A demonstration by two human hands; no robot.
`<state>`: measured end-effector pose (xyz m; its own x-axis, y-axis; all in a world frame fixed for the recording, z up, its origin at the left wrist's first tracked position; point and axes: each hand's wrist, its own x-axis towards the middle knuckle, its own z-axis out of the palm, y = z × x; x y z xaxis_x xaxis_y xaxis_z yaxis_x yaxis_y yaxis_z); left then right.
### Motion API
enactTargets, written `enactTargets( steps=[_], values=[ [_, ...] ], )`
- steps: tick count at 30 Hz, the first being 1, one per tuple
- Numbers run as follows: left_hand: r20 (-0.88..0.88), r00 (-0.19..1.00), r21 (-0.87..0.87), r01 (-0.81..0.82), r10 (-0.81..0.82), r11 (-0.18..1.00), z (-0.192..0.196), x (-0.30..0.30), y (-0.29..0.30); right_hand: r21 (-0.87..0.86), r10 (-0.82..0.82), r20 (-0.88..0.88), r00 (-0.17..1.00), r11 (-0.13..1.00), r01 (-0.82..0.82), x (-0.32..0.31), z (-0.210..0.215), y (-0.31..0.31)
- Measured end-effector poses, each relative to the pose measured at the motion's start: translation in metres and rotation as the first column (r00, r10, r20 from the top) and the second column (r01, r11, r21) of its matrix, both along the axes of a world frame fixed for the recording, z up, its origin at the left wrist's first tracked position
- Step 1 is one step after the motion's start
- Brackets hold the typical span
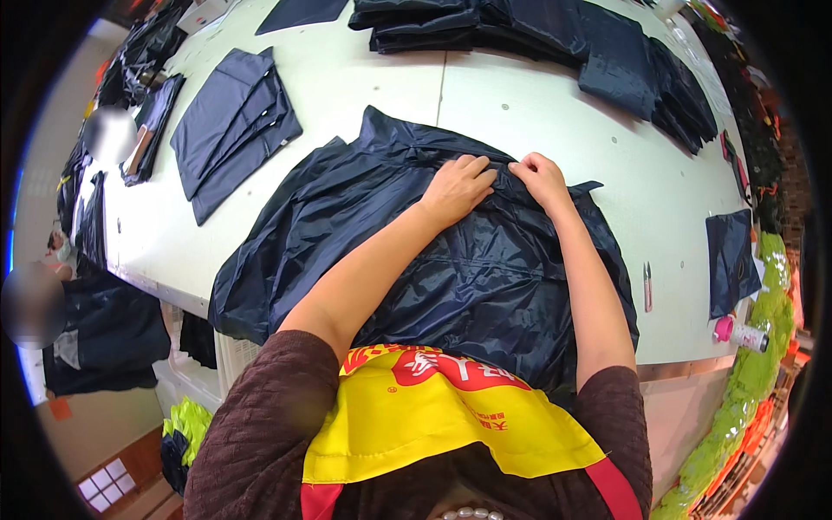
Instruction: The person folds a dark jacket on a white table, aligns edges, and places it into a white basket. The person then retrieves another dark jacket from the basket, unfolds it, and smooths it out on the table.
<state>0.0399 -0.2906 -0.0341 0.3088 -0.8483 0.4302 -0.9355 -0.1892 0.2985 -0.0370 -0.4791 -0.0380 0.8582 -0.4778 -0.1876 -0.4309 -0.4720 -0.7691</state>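
Observation:
A shiny dark navy jacket (468,286) lies spread and creased on the white table in front of me, its lower part hanging over the near edge against my apron. Near its upper edge, my left hand (461,187) is closed with curled fingers on the fabric. Just to the right, my right hand (539,178) pinches the same upper edge between thumb and fingers. A short gap separates the two hands. The fabric right under my fingers is partly hidden.
Folded navy garments (234,130) lie on the white table (407,91) at left, with larger piles (520,35) at the back. To the right are thread snips (647,286), a folded dark piece (732,260) and a pink-lidded bottle (741,333). People work at the left.

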Motion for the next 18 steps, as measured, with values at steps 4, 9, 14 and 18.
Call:
enactTargets(
  steps=[4, 9, 14, 18],
  values=[
    [-0.031, 0.995, -0.101, -0.098, 0.095, 0.99, 0.004, -0.003, -0.012, -0.279, 0.065, 0.055, 0.996, 0.959, -0.047, 0.007, 0.031, 0.004],
    [-0.003, 0.966, 0.065, -0.257, 0.258, 0.964, -0.001, 0.001, -0.027, -0.65, 0.275, -0.081, 0.958, 0.714, -0.26, 0.006, 0.046, -0.001],
    [0.022, 0.948, 0.081, -0.318, 0.318, 0.944, 0.0, -0.008, -0.033, -0.582, 0.128, -0.555, 0.822, 0.646, -0.494, 0.017, 0.053, -0.023],
    [-0.022, 0.941, 0.06, -0.336, 0.338, 0.94, 0.002, -0.011, -0.032, -0.425, 0.083, -0.71, 0.7, 0.741, -0.519, 0.023, 0.07, -0.018]
  ],
)
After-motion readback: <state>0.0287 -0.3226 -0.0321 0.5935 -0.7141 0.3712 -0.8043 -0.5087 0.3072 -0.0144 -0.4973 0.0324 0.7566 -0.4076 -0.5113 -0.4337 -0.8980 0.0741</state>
